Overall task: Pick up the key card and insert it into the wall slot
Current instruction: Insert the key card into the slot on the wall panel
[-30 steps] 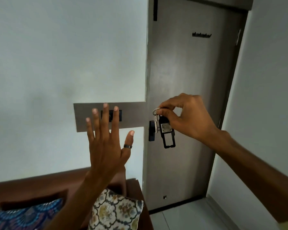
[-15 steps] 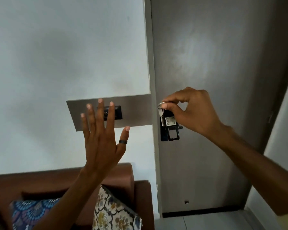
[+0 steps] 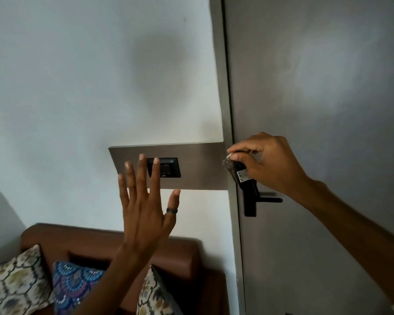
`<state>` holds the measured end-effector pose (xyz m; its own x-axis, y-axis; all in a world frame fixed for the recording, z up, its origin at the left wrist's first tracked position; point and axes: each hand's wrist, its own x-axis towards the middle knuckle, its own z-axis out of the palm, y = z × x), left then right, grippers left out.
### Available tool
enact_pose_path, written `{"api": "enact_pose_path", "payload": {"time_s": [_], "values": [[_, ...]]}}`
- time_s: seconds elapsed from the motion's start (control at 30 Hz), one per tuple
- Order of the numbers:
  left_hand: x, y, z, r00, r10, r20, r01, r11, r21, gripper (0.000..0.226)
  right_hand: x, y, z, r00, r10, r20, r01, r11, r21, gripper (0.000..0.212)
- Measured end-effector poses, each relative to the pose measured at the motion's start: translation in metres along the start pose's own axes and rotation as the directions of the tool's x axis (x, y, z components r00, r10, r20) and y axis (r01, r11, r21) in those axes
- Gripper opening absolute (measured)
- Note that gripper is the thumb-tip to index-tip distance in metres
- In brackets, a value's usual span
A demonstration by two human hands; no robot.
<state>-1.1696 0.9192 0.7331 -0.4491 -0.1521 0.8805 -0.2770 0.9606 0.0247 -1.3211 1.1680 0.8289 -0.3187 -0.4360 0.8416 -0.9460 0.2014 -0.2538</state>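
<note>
Head view shows the key card [image 3: 241, 172], a black tag hung on a metal key ring [image 3: 228, 157] with a small key, pinched between the thumb and fingers of the right hand [image 3: 268, 162]. It hangs in the air in front of the door frame, just to the right of the brown wall panel [image 3: 198, 164] and level with it. A pale sticker sits on the card's face; its print is too small and blurred to read. The lower end of the card overlaps the black door handle [image 3: 257, 200] in this view, and whether the two touch cannot be told.

To the left, set in the brown panel, is the wall slot [image 3: 166, 167], a black rectangular unit with a darker inset. A tiny mark lies at its lower edge, but no writing on it is legible. The card is well clear of the slot, with bare panel between them.

Raised in front of the panel is the left hand [image 3: 143, 205], flat and empty, with fingers spread and pointing up; two fingertips overlap the slot's left side in the view. A dark ring [image 3: 172, 210] circles its thumb.

Right of the panel stands the grey door [image 3: 316, 87]. Below, against the white wall [image 3: 77, 76], is a brown sofa [image 3: 114, 242] with patterned cushions [image 3: 16, 285], one blue and the others cream with floral motifs.
</note>
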Motion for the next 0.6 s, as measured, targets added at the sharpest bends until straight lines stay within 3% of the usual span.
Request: {"api": "enact_pose_path", "payload": {"time_s": [0.13, 0.47, 0.6], "values": [[0.005, -0.028, 0.044, 1.0, -0.03, 0.009, 0.03, 0.999, 0.034, 0.077, 0.032, 0.032, 0.045, 0.998, -0.054, 0.025, 0.052, 0.997, 0.059, 0.01], [0.025, -0.148, 0.2, 0.986, -0.145, -0.077, 0.146, 0.989, 0.015, 0.075, 0.133, 0.078, 0.193, 0.98, -0.078, 0.181, 0.049, 0.986, 0.16, 0.01], [0.021, -0.195, 0.254, 0.984, -0.169, -0.051, 0.17, 0.986, 0.002, 0.074, 0.157, 0.083, 0.248, 0.979, -0.067, 0.194, 0.028, 0.98, 0.196, 0.014]]}}
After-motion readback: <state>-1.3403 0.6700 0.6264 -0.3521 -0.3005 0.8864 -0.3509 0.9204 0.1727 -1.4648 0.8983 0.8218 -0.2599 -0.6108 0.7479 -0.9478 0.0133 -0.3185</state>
